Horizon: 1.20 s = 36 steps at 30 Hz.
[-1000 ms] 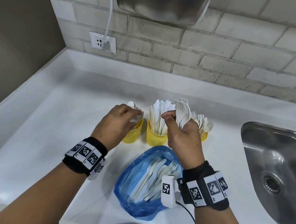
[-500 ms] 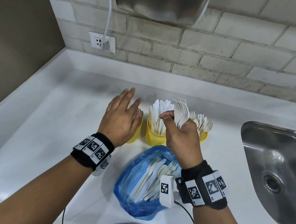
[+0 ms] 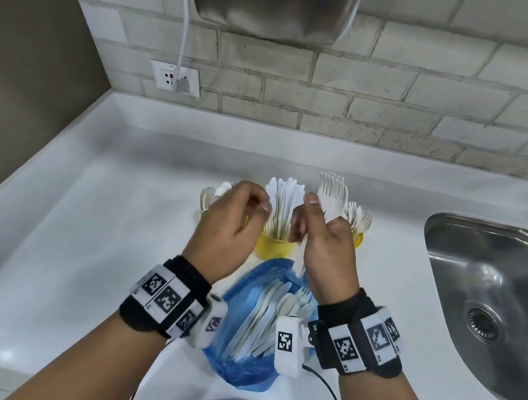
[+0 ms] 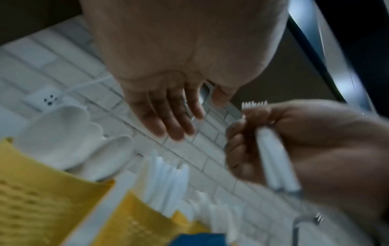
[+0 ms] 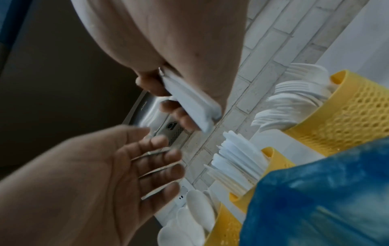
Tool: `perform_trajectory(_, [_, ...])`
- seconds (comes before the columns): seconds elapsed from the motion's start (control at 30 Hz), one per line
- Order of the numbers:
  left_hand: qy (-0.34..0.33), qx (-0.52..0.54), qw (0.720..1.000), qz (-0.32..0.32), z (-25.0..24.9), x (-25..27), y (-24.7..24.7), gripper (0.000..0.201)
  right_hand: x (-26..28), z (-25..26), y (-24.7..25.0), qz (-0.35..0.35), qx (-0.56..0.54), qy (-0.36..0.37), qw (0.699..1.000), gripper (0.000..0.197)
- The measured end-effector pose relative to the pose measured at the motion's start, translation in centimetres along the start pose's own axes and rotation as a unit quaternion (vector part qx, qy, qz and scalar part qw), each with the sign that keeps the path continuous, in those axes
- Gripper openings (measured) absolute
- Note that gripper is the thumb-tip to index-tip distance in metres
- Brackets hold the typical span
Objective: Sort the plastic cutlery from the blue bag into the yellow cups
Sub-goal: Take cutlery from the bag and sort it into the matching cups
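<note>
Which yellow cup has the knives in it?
The middle yellow cup, between the two hands. It holds flat, straight white knives. The left cup holds round spoons and the right cup holds pronged forks.

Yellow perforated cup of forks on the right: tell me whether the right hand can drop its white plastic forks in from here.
Probably yes. The right hand grips a bundle of white plastic forks just in front of the yellow perforated cup of forks, with nothing between them. That cup already looks crowded, so the fit may be tight.
</note>
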<state>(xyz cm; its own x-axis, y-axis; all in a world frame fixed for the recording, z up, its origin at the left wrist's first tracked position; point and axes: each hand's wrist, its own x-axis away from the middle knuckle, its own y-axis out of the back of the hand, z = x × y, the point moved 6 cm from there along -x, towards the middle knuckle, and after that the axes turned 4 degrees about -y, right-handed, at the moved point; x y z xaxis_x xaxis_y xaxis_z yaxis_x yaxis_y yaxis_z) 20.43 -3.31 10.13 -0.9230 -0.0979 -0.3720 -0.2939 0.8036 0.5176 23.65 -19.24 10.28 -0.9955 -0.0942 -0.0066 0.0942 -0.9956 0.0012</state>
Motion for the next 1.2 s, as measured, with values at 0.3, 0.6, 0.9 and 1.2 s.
perform_trajectory(0.3, [0.074,0.229,0.960,0.146,-2.8,4.0,-5.7,0.011,1.7,0.6,0.0,0.038,-0.066,-0.082,0.994,0.052])
perform_trajectory(0.6, [0.080,0.260,0.960,0.071,-5.0,4.5,-5.7,0.026,0.7,0.8,3.2,0.052,-0.078,-0.042,0.995,0.050])
perform_trajectory(0.9, [0.100,0.298,0.946,0.080,-5.7,5.3,-7.5,0.020,-0.6,2.1,10.4,0.009,-0.008,0.058,0.998,0.019])
perform_trajectory(1.2, [0.117,0.276,0.950,0.082,-6.3,6.0,-10.3,0.015,0.4,0.7,13.4,0.027,-0.014,0.003,1.000,0.020])
